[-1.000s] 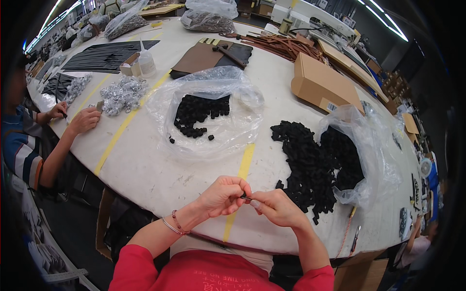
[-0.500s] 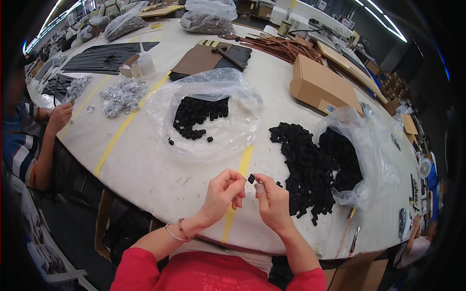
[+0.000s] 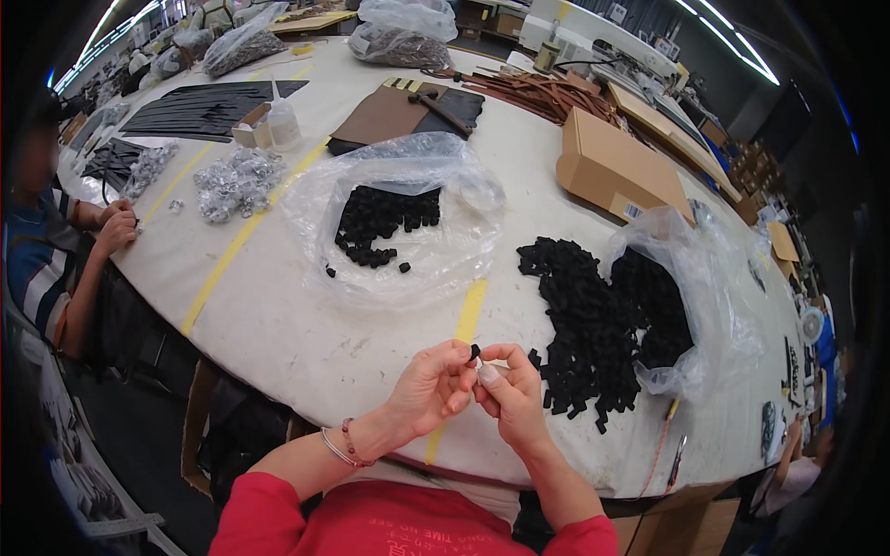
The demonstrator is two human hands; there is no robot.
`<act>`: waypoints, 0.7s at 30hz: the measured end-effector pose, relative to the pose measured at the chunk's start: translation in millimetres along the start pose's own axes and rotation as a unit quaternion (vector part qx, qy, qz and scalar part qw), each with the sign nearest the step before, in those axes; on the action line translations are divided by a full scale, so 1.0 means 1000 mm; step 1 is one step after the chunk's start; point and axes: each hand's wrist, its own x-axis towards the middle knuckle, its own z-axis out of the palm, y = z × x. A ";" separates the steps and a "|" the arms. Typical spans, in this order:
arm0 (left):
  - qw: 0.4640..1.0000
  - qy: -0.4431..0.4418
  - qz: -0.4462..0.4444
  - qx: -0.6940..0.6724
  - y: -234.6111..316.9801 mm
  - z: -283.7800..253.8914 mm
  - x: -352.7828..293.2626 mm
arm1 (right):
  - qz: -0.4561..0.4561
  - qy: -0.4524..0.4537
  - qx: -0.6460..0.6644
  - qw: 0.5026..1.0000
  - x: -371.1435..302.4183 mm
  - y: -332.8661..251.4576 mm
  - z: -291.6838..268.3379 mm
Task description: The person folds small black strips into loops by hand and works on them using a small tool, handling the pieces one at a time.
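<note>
In front of my chest, above the table edge, both hands meet over one small black piece (image 3: 475, 352). My left hand (image 3: 428, 385) is closed, its thumb and index fingertip pinching the piece from the left. My right hand (image 3: 513, 397) is also closed, with thumb and fingertips against the piece's lower right side; a small pale bit shows there, too small to name. Just right of my right hand spreads a large pile of similar black pieces (image 3: 584, 324), running into a clear plastic bag (image 3: 732, 324). Farther off, another clear bag (image 3: 464, 236) carries a smaller heap of black pieces (image 3: 371, 222).
A cardboard box (image 3: 616, 167) sits beyond the pile. Brown and black sheets (image 3: 389, 111), a white squeeze bottle (image 3: 283, 125) and metal rings (image 3: 236, 181) lie farther back. Tweezers (image 3: 679, 459) rest near the right edge. A co-worker's hands (image 3: 119, 227) work at the left.
My right hand has brought the black piece slightly left and down to my left hand, which now pinches it too. The gap between my hands has closed.
</note>
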 end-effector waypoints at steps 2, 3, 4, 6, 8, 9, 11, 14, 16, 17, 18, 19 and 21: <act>1.000 0.020 0.004 0.013 0.008 -0.006 0.002 | 0.013 -0.012 -0.075 0.997 0.005 -0.006 -0.009; 0.999 0.041 0.006 0.026 0.014 -0.009 0.004 | 0.027 -0.023 -0.149 0.988 0.007 -0.007 -0.013; 0.996 0.062 0.054 0.016 0.024 -0.009 0.009 | 0.026 -0.021 -0.150 0.988 0.007 -0.006 -0.015; 0.992 0.081 0.101 0.005 0.047 -0.002 0.019 | -0.015 -0.002 -0.188 0.982 0.004 -0.003 -0.020; 0.973 0.173 0.149 -0.035 0.064 0.010 0.025 | -0.032 0.015 -0.201 0.979 0.002 -0.004 -0.023; 0.973 0.172 0.150 -0.035 0.064 0.006 0.024 | -0.049 0.029 -0.215 0.975 0.002 -0.004 -0.023; 0.981 0.103 0.124 0.108 0.058 -0.002 0.022 | -0.062 0.046 -0.234 0.969 0.001 -0.008 -0.027; 0.977 -0.026 0.054 0.205 0.052 0.011 0.001 | -0.092 0.078 -0.238 0.964 -0.003 -0.013 -0.029; 0.944 -0.194 0.069 0.257 0.044 0.038 -0.023 | -0.128 0.106 -0.217 0.962 -0.005 -0.019 -0.032; 0.930 -0.260 0.070 0.249 0.043 0.066 -0.043 | -0.156 0.108 -0.196 0.962 -0.004 -0.017 -0.035; 0.914 -0.317 0.078 0.243 0.044 0.083 -0.059 | -0.124 0.105 -0.212 0.964 -0.004 -0.022 -0.031; 0.914 -0.316 0.080 0.241 0.046 0.082 -0.060 | -0.120 0.099 -0.204 0.966 -0.004 -0.019 -0.031; 0.908 -0.322 0.095 0.250 0.021 0.083 -0.078 | -0.115 0.084 -0.195 0.970 -0.003 -0.014 -0.030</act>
